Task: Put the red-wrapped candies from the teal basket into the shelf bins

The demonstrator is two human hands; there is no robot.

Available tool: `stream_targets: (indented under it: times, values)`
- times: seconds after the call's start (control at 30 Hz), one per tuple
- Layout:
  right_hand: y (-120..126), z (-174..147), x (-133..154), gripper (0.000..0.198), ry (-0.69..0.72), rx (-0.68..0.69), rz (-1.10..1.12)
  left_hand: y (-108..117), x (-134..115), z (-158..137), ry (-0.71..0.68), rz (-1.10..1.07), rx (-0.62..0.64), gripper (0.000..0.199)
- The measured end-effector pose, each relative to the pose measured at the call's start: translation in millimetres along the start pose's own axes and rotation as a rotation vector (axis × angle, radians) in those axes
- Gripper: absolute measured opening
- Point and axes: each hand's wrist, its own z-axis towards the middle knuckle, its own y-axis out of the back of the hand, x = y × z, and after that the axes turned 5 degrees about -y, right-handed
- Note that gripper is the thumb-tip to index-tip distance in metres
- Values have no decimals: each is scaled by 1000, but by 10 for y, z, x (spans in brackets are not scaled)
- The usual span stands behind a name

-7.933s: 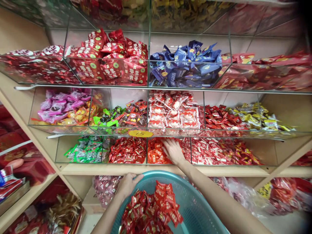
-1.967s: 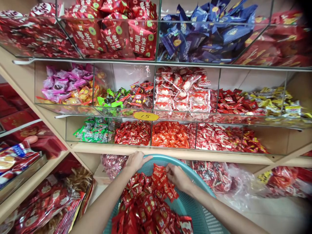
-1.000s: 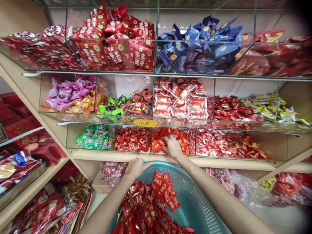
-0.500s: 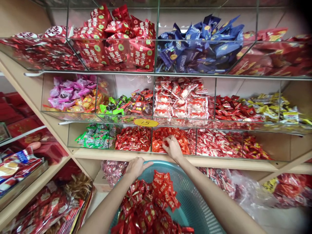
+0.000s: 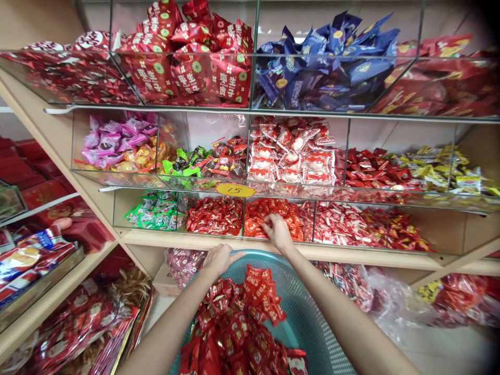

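My left hand (image 5: 219,259) is closed over the far rim of a teal plastic basket (image 5: 299,291), with its thumb stretched along the edge. Inside the basket lie a heap of dark red wrapped candies (image 5: 238,333) and a cluster of orange-red packets (image 5: 265,291). Beyond the rim, my right hand (image 5: 279,233) reaches into a clear bin on the lowest candy shelf. Its fingers curl down onto the orange-red wrapped candies (image 5: 291,211) there; the fingertips are partly hidden among them.
Clear-fronted bins hold purple candies (image 5: 113,136), blue packets (image 5: 312,62) and large red packets (image 5: 187,73) above. A yellow price tag (image 5: 235,189) hangs over the lowest row. Under the wooden ledge (image 5: 375,257) sit plastic bags of candy (image 5: 347,281). Another shelf (image 5: 62,278) stands at left.
The view has shifted slightly, so the upper shelves sit a little higher in the picture. My right hand stays in the orange-red candies with its fingers slightly shifted; my left keeps the rim.
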Motion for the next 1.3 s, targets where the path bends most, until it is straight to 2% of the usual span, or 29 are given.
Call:
stream_targets:
  times: [0.13, 0.27, 0.37, 0.43, 0.6, 0.8, 1.03, 1.3]
  values:
    - [5, 28, -4, 8, -26, -18, 105, -14, 4, 14, -11, 4, -9, 81]
    - [102, -18, 53, 20, -58, -68, 228, -32, 17, 23, -12, 5, -10, 80]
    - [248, -255, 135, 27, -65, -127, 380, -30, 17, 18, -3, 0, -11, 78]
    - [337, -501, 183, 25, -38, -69, 402, -20, 6, 8, -3, -7, -16, 75]
    - [396, -1002, 185, 13, 94, 205, 167, 6, -26, -1, 9, -17, -5, 73]
    - [313, -1072, 124, 21, 236, 375, -251, -34, -1, 24, -13, -6, 0, 80]
    - [240, -1121, 128, 21, 215, 445, -527, -35, 8, 16, -26, 7, -16, 80]
    - [168, -1151, 102, 17, 240, 433, -615, -35, -9, 31, -10, 29, -2, 82]
